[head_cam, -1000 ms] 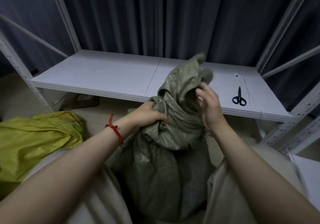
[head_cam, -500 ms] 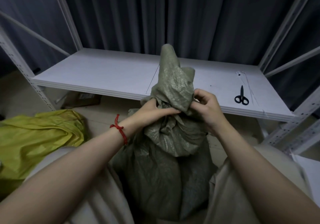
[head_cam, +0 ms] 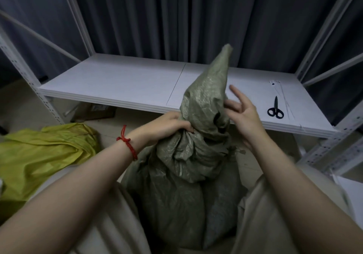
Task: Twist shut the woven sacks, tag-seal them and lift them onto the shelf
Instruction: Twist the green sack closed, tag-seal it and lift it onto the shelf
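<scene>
green woven sack (head_cam: pixel 188 175) upright between the knees | left hand (head_cam: pixel 167 125) clenched round its twisted neck | right hand (head_cam: pixel 243 114) spread, holding nothing, just beside the peak | shelf (head_cam: pixel 117 81) beyond: scissors (head_cam: pixel 275 111), thin strips (head_cam: pixel 282 92), possibly seal tags | risk: one-handed grip slackens, twist unwinds

On L wrist, red knotted cord bracelet (head_cam: pixel 128 147); forearms bare; pale beige cloth trousers (head_cam: pixel 265 216) over both knees

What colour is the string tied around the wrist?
Red; the wrist string shows best in the head view.
</scene>
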